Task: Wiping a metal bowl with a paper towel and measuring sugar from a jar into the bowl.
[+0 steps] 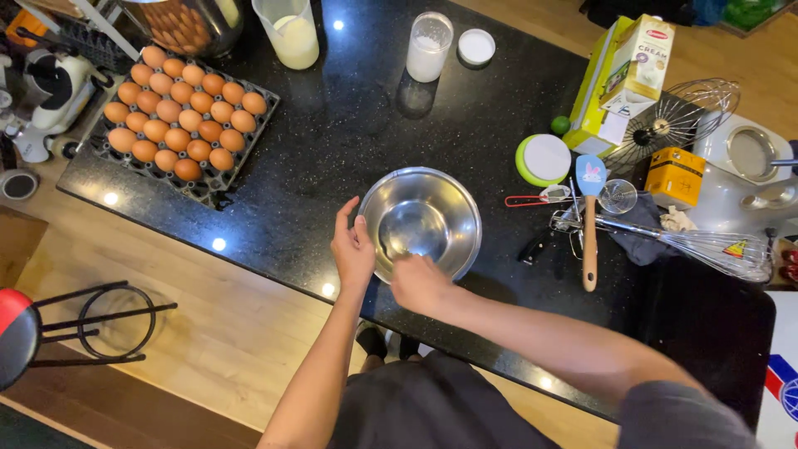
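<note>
The left hand (352,249) rests against the near-left rim of the steel bowl (422,221), its fingers (343,213) loosely curled along the outside and the thumb on the rim. The right hand (420,283) reaches over the near rim into the bowl, fingers bent downward inside; I cannot tell whether they grip anything. The bowl stands on the black counter (332,141), close to its near edge. Far left lies a tray of brown eggs (179,112). To the right of the bowl lie a wooden-handled blue spatula (589,220), then a wire whisk (706,245).
</note>
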